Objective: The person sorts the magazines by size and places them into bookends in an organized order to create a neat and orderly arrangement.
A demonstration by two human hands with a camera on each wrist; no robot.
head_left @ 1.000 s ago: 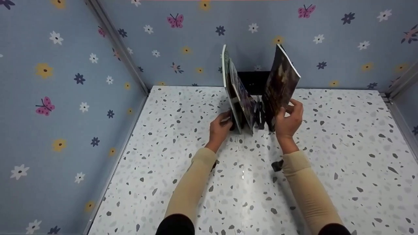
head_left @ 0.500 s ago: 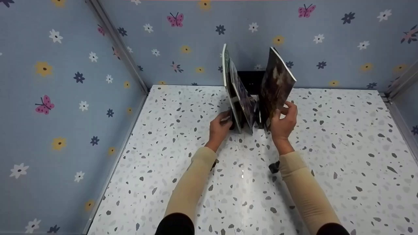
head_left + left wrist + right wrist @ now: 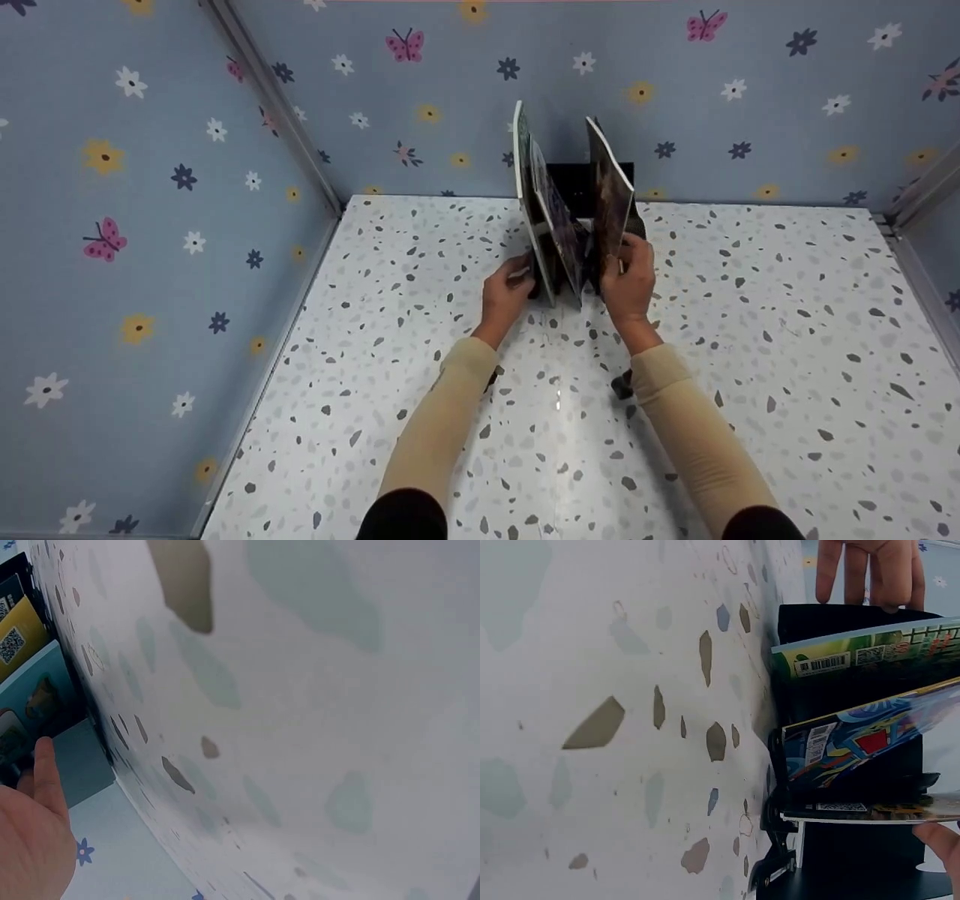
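Observation:
A black book rack stands against the back wall with several thin books in it. In the right wrist view a green book, a blue comic-style book and a dark-covered book stand apart from one another. My left hand is at the rack's left side, its fairly straight fingers touching the end plate. My right hand holds the dark-covered book low on its near edge. In the right wrist view the thumb touches its cover; its other fingers are out of that view.
The speckled white table extends around the rack. A flowered blue wall rises behind, and another panel stands along the left edge. The left wrist view shows yellow and blue covers.
My right hand has moved left with the dark-covered book, swinging it more upright toward the other books. The rack's right end plate has come into view. My left hand has stayed put.

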